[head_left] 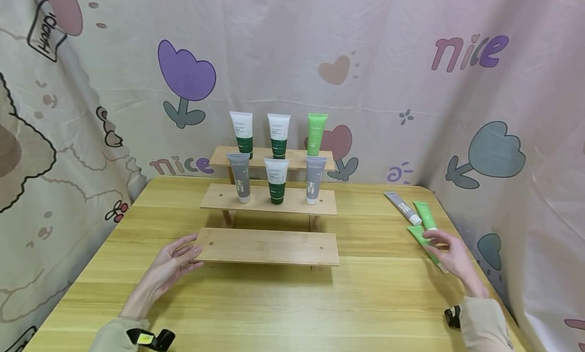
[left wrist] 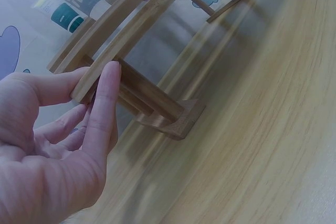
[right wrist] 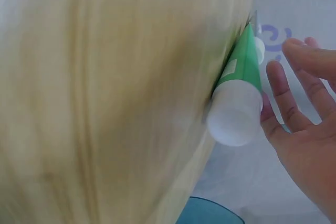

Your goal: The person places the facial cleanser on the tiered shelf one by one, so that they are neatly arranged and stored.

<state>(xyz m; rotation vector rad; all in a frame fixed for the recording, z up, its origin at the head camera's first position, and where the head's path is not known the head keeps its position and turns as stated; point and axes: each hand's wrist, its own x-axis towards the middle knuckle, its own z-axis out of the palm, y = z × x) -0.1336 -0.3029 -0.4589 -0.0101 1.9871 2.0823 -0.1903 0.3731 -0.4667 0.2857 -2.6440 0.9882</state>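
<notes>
A three-tier wooden display rack [head_left: 269,246] stands on the table. My left hand [head_left: 171,263] pinches the left end of its lowest board between thumb and fingers, as the left wrist view also shows. Over at the right, my right hand [head_left: 450,253] hovers close over a green tube [head_left: 422,240], its fingers loosely bent with nothing between them. In the right wrist view a green tube [right wrist: 244,61] with a white cap lies beside the fingers. Another green tube [head_left: 425,215] and a grey tube [head_left: 403,208] lie just behind.
The top tier holds two white-and-green tubes [head_left: 279,133] and a light green tube [head_left: 316,133]. On the middle tier, a white-and-green tube [head_left: 276,180] stands between two grey tubes [head_left: 314,179]. A patterned curtain [head_left: 283,62] hangs behind the table [head_left: 365,291].
</notes>
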